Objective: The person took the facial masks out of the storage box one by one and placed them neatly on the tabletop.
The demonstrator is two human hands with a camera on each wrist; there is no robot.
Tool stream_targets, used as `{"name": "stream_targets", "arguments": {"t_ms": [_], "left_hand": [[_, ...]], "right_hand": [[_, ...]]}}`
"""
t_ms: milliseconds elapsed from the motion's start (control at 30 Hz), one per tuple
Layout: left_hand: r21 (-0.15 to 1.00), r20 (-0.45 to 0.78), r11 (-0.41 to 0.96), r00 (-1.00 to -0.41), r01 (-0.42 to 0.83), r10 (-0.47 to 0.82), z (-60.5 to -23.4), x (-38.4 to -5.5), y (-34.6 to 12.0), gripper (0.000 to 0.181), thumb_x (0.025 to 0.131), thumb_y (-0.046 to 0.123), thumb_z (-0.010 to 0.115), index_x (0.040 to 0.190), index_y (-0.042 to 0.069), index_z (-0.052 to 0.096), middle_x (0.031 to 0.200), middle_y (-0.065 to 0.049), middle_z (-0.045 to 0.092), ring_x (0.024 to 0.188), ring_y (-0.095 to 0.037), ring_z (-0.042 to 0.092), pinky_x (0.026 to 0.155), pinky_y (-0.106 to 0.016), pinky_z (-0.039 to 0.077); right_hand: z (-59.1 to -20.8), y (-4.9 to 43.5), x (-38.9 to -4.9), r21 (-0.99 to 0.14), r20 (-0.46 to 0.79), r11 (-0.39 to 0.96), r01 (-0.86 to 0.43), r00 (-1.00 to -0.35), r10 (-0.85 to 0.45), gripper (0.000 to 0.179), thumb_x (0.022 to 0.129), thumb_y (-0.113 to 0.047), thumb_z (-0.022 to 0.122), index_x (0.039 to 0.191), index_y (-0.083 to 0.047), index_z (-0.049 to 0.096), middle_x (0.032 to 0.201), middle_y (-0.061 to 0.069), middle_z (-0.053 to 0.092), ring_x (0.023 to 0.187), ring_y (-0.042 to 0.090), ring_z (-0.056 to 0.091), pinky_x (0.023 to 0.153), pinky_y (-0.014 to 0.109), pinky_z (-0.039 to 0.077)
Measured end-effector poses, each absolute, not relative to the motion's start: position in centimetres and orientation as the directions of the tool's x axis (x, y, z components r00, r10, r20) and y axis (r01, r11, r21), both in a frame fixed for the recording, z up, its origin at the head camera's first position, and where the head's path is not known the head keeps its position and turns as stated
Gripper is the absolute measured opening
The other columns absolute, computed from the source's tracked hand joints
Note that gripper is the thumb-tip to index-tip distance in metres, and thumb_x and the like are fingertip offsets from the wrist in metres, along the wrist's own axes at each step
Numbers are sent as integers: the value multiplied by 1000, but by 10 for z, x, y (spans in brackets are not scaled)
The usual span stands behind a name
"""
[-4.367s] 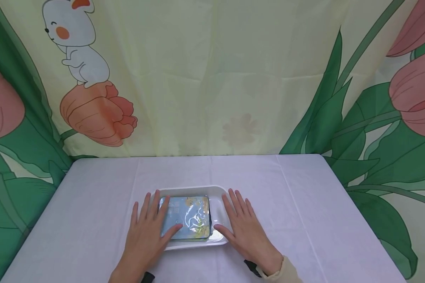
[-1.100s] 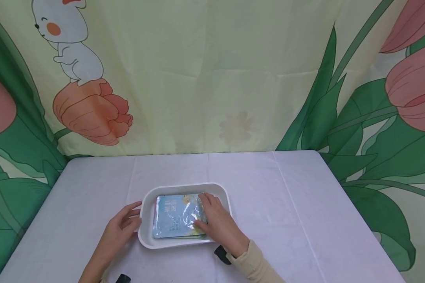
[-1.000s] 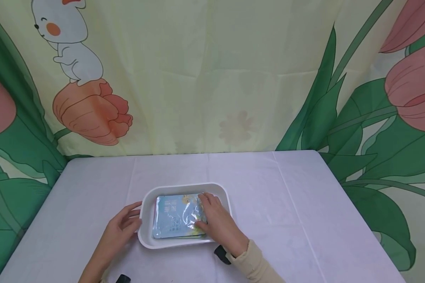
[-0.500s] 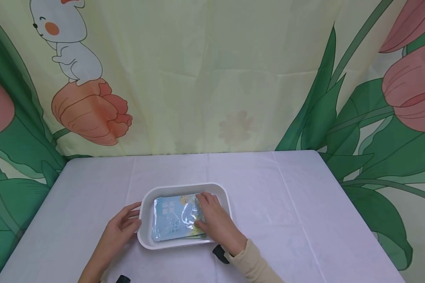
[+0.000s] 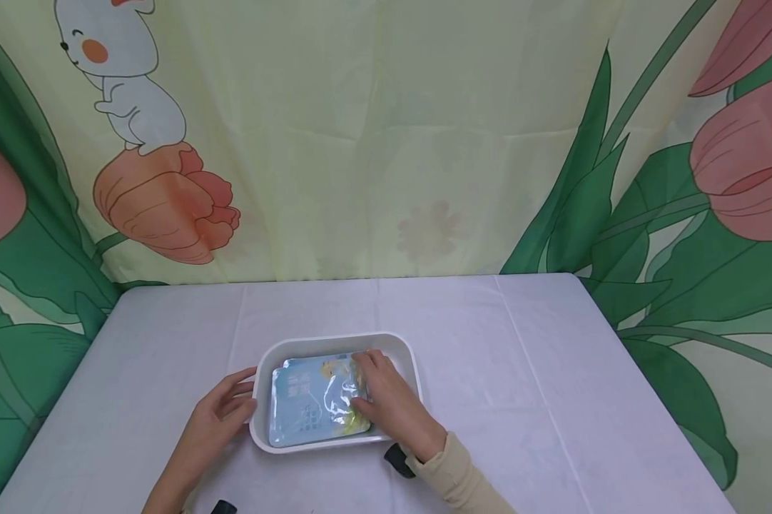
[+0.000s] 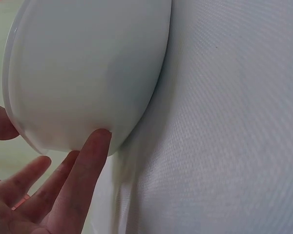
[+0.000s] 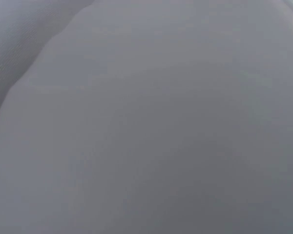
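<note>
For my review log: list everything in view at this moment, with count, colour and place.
White rounded-rectangular tray: one, white, on the table
Glossy flat rectangular packets: at least two, light blue, overlapping inside the tray
Cloth-covered table: one, white, beneath the tray
Printed fabric backdrop: one, pale yellow with rabbit, flowers and leaves, behind the table
Black wrist pieces: two, black, at the wrists
Right sleeve: one, beige
Left hand: one, touching tray's left side
Right hand: one, on packets' right end
</note>
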State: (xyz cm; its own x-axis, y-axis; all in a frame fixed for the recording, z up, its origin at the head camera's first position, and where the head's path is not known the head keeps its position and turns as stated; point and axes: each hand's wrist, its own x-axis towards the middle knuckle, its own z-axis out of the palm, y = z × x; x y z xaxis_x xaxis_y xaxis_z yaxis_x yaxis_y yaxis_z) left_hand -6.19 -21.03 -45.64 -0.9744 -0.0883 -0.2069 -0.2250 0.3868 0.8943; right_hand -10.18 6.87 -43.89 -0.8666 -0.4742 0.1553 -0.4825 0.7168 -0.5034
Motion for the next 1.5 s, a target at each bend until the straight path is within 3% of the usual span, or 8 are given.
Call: {"name": "stream_targets", "arguments": {"t_ms": [333,600,733,1033,1500], "left_hand": [[884,-192,416,-977,-212,-90,-458,-63,-210,54,97,22,63,147,16,44,140,-19,55,124,-36,58,85,-32,58],[883,-182,424,-980,-201,-86,-457,-62,-211,54,97,23,63,146,15,44,140,-19,55,123,-36,59,87,-33,58],[879,-181,432,-980,-201,-87,-457,-62,-211,54,97,24,63,146,14,44,140,-19,56,123,-36,59,88,-34,57],[877,-172,440,-981,-194,-91,-457,-61,-211,53,97,23,63,146,14,45,139,-19,57,123,-35,59,88,-33,57],[876,-179,439,-980,-199,-87,-460,-62,-212,54,97,24,63,147,13,44,140,-19,55,124,-35,59,89,-33,57]], "right_hand": [[-439,71,-107,-607,117,664,-437,-875,-469,61,86,-5,75,139,3,44,123,15,51,107,21,58,96,37,51],[-438,72,-108,-722,56,602,-340,-897,-439,62,88,-2,72,141,6,39,121,15,51,97,20,60,80,25,54],[-438,72,-108,-739,49,591,-324,-901,-432,58,88,-1,71,137,8,42,115,15,56,92,21,61,76,25,54],[-438,71,-112,-761,11,573,-305,-889,-459,44,87,1,71,127,10,54,97,11,66,81,12,62,71,22,53],[-436,72,-112,-802,-57,542,-250,-872,-486,48,86,0,72,130,4,53,102,12,70,85,15,68,74,25,54]]}}
